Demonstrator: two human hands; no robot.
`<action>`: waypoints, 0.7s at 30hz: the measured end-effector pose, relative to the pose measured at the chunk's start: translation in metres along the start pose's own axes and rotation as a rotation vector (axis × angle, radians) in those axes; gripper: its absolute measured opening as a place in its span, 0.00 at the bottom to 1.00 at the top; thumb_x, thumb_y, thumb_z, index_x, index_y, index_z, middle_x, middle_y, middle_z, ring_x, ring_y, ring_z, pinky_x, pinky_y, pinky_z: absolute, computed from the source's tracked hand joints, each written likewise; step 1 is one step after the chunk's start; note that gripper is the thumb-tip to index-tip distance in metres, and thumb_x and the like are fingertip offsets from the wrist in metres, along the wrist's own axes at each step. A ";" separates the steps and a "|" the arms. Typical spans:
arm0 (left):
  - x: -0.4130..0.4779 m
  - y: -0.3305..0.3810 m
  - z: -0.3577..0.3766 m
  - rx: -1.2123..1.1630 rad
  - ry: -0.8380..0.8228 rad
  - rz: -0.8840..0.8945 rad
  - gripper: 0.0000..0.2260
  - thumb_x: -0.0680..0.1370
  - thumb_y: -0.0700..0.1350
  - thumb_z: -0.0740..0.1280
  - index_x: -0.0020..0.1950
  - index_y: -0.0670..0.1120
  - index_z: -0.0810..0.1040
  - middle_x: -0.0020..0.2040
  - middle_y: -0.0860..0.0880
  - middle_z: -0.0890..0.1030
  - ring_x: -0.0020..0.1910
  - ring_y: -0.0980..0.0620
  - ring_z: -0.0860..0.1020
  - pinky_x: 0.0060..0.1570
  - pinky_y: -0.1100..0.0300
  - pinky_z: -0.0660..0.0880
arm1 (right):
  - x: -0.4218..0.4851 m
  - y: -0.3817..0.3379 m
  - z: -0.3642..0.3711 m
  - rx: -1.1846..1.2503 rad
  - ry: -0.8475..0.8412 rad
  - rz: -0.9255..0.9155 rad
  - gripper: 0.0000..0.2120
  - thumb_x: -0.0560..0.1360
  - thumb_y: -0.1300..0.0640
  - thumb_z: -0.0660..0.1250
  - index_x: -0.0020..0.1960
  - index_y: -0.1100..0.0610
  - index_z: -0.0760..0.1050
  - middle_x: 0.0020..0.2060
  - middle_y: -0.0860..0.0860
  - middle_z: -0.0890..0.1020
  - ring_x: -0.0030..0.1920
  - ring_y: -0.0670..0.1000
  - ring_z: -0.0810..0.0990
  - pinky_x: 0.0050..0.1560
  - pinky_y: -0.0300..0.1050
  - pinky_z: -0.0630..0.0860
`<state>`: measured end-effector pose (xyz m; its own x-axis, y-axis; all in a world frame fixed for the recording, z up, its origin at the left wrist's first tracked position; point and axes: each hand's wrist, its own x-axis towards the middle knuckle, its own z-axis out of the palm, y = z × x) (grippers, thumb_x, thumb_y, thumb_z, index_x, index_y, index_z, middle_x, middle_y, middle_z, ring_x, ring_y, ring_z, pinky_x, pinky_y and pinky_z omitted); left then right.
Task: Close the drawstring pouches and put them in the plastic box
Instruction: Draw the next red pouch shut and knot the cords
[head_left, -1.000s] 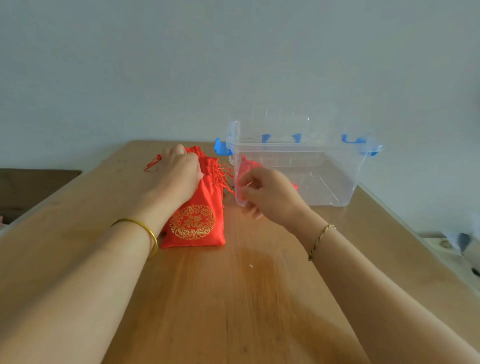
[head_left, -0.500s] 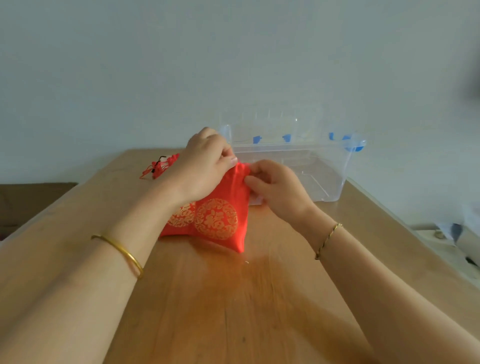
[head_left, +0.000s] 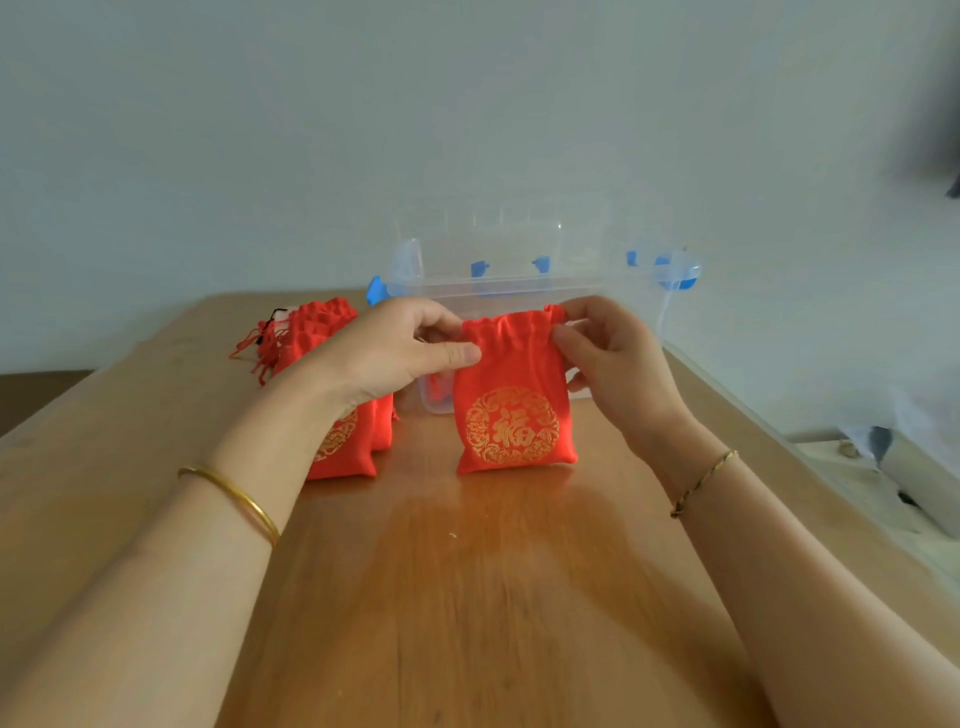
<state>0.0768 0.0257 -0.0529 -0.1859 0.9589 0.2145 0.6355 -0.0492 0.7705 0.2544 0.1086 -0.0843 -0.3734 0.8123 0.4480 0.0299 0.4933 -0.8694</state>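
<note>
At frame centre, red drawstring pouch (head_left: 511, 395) upright on wooden surface (head_left: 467, 597), left hand (head_left: 395, 351) and right hand (head_left: 618, 358) fingers pinching its gathered top corners, clear plastic box (head_left: 519, 291) behind.

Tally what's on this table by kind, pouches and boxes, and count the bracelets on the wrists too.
Red pouches: 3 visible, the held pouch plus at least 2 in the pile; more may be hidden.
Plastic box: 1
Bracelets: 2, gold bangle and cord bracelet
Total: at least 6

A plain pale wall (head_left: 467, 104) stands behind the glossy wooden bench (head_left: 467, 597), softly lit. Left of the bench lies a lower dark brown surface (head_left: 36, 400).
</note>
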 end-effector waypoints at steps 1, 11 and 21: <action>0.002 -0.001 0.000 0.015 -0.004 -0.003 0.09 0.72 0.44 0.72 0.51 0.46 0.80 0.45 0.47 0.83 0.44 0.54 0.80 0.56 0.55 0.75 | 0.001 0.001 -0.001 0.010 0.003 0.004 0.09 0.77 0.65 0.60 0.44 0.53 0.75 0.34 0.53 0.78 0.33 0.50 0.77 0.32 0.41 0.76; 0.005 -0.001 -0.010 0.127 0.031 0.037 0.07 0.76 0.41 0.66 0.39 0.47 0.80 0.32 0.54 0.79 0.26 0.63 0.73 0.35 0.66 0.73 | 0.003 0.016 -0.011 -0.467 0.053 0.021 0.08 0.76 0.62 0.59 0.48 0.56 0.77 0.36 0.50 0.79 0.37 0.51 0.79 0.40 0.45 0.77; 0.006 -0.007 -0.023 0.037 0.173 -0.085 0.07 0.75 0.42 0.68 0.36 0.45 0.79 0.31 0.48 0.76 0.20 0.62 0.70 0.23 0.74 0.67 | -0.003 0.005 -0.023 0.004 0.016 0.309 0.14 0.78 0.52 0.60 0.39 0.59 0.74 0.31 0.51 0.78 0.24 0.44 0.75 0.27 0.38 0.68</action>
<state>0.0540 0.0252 -0.0427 -0.3643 0.8964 0.2525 0.6389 0.0433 0.7681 0.2771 0.1159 -0.0854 -0.3327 0.9285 0.1651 0.1359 0.2205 -0.9659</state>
